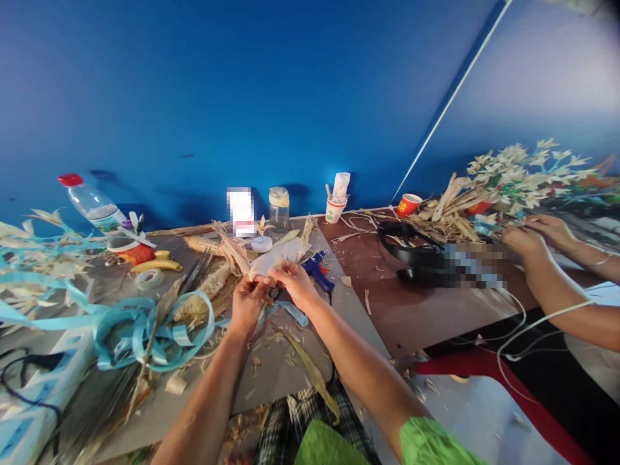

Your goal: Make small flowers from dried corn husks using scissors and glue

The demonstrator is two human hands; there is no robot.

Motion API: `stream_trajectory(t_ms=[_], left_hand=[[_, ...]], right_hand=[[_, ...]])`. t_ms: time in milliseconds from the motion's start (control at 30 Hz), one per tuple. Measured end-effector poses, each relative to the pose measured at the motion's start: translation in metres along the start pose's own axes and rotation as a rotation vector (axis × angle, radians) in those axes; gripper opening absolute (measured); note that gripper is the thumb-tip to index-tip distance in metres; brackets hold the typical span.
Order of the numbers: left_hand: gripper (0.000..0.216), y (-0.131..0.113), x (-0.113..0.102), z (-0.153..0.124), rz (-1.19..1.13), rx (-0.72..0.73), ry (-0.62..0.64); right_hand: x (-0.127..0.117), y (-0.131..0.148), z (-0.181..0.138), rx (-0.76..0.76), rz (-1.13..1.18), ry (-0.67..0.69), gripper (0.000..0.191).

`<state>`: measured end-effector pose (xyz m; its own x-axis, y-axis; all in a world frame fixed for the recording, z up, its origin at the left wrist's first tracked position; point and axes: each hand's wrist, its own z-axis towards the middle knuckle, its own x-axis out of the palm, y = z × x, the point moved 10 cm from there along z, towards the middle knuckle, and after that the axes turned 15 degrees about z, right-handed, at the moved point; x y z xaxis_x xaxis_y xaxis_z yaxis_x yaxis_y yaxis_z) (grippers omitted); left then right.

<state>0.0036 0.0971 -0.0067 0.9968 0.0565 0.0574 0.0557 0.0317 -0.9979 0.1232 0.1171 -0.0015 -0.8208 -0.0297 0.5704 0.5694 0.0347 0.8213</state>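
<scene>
My left hand [248, 302] and my right hand [296, 284] meet over the middle of the table, fingers pinched on a pale strip of corn husk [265, 274]. My fingers cover much of the strip. Just behind the left hand lies a bundle of dried husks [233, 250]. A dark blue glue gun [320, 270] rests beyond my right wrist. To the left are a corn cob [208, 290] and loops of light blue ribbon [140, 332]. A long husk leaf [314, 371] lies below my right forearm.
At the left stand a power strip [53, 387], a tilted bottle [94, 203] and a tape roll [149, 279]. A jar [279, 210] and a paper cup [335, 210] line the wall. A black headset-like object [411, 252] and another person's hands [537, 236] are at right.
</scene>
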Motion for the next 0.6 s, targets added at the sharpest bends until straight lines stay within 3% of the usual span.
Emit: stream_trajectory(t_ms=[133, 433, 500, 600], left_hand=[[0.023, 0.0, -0.002, 0.0, 0.024, 0.0, -0.026], [0.025, -0.004, -0.008, 0.002, -0.076, -0.002, -0.067], [0.022, -0.01, -0.014, -0.001, 0.017, 0.036, -0.118], [0.011, -0.027, -0.019, -0.008, 0.381, 0.175, -0.193]], right_hand=[[-0.007, 0.001, 0.001, -0.034, -0.088, -0.049, 0.036], [0.019, 0.0, -0.003, 0.126, 0.213, 0.163, 0.032], [0.014, -0.001, -0.002, 0.114, 0.156, 0.141, 0.03], [0.0, -0.005, 0.0, 0.077, 0.077, 0.005, 0.027]])
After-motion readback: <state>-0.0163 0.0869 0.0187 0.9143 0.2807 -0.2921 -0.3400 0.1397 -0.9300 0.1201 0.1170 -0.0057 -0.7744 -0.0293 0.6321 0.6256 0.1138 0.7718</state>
